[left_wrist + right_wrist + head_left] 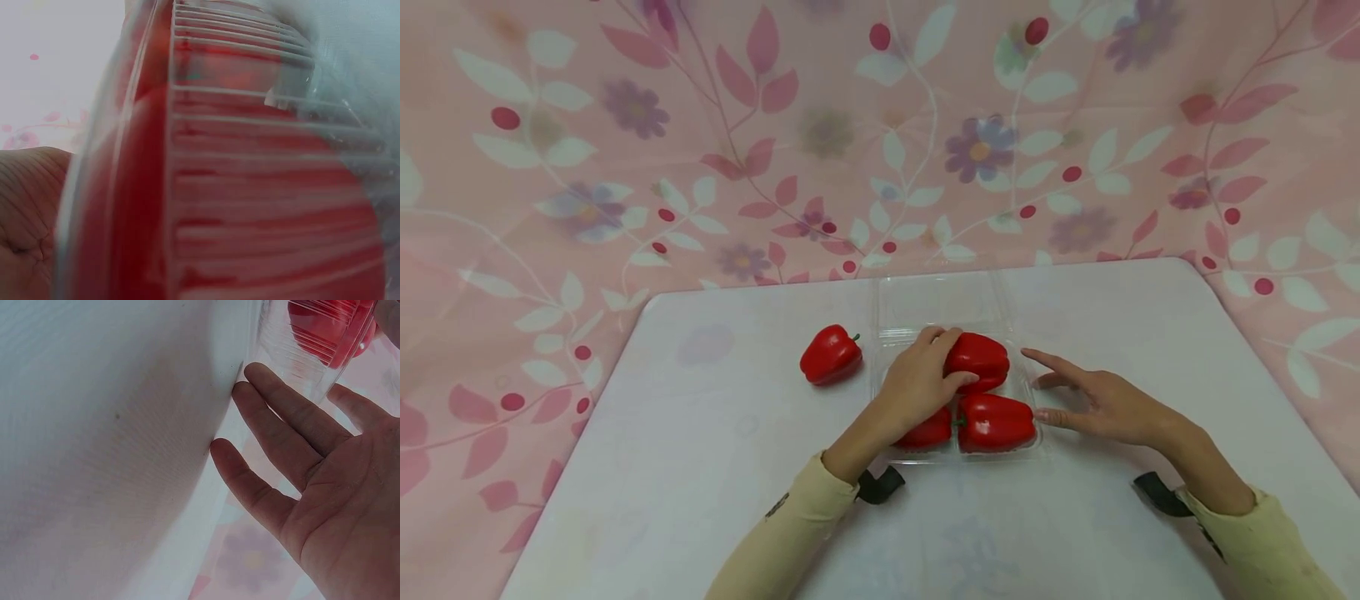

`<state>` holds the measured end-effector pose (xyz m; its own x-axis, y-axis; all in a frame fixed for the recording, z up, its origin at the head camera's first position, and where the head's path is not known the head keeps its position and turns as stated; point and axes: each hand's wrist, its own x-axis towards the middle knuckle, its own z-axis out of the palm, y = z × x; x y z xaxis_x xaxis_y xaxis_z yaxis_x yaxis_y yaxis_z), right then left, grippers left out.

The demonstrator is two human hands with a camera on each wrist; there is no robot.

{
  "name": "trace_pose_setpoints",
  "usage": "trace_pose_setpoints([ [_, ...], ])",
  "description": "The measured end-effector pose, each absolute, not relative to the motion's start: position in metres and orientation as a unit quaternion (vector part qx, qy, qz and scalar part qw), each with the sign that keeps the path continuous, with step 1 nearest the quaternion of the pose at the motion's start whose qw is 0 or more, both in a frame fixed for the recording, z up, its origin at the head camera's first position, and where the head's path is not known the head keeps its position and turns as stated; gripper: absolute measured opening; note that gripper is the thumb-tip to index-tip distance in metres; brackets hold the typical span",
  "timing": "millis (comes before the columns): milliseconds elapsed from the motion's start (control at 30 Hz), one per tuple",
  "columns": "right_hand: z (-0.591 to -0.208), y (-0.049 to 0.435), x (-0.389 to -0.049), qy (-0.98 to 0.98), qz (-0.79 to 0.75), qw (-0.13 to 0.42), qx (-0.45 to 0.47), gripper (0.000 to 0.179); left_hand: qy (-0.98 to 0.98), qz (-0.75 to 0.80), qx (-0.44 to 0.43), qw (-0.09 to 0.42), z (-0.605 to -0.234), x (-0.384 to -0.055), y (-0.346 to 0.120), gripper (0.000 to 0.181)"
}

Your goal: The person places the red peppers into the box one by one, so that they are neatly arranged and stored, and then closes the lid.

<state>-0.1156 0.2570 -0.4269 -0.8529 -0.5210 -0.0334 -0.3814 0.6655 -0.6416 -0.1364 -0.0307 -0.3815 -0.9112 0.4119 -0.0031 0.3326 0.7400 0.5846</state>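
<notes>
A clear plastic clamshell box (1036, 450) lies on the table with its lid (942, 302) folded back. Inside are three red bell peppers: a rear one (988, 360), a front right one (997, 423) and a front left one (925, 433), partly under the left forearm. My left hand (921, 375) grips the rear pepper, thumb on its near side. Through the box's ridged wall, red pepper (269, 206) fills the left wrist view. My right hand (1101, 404) has its fingers spread beside the box's right wall; in the right wrist view its fingertips are close to the tabletop.
Another red bell pepper (831, 356) lies on the white table (700, 467), left of the box. Black straps (880, 485) hang at both wrists. A pink floral curtain (820, 133) stands behind the table.
</notes>
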Motion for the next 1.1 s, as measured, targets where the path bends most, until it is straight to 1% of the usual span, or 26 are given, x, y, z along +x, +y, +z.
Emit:
trace_pose_setpoints([
  [167,-0.426,0.255,-0.115,0.906,-0.323,0.110,-0.251,0.081,0.931,0.305,0.194,0.059,-0.378,-0.135,-0.035,0.068],
  [500,-0.425,0.255,-0.115,0.909,-0.317,0.109,-0.249,0.081,0.926,0.328,0.182,0.044,-0.375,-0.131,-0.043,0.061],
  [733,-0.426,0.256,-0.115,0.911,-0.315,0.107,-0.244,0.082,0.930,0.326,0.166,0.043,-0.371,-0.130,-0.056,0.063],
  [933,-0.427,0.256,-0.115,0.910,-0.317,0.113,-0.242,0.082,0.935,0.318,0.152,0.038,-0.373,-0.131,-0.069,0.061],
  [1100,-0.426,0.255,-0.115,0.909,-0.317,0.108,-0.247,0.082,0.938,0.310,0.150,0.026,-0.371,-0.133,-0.080,0.059],
])
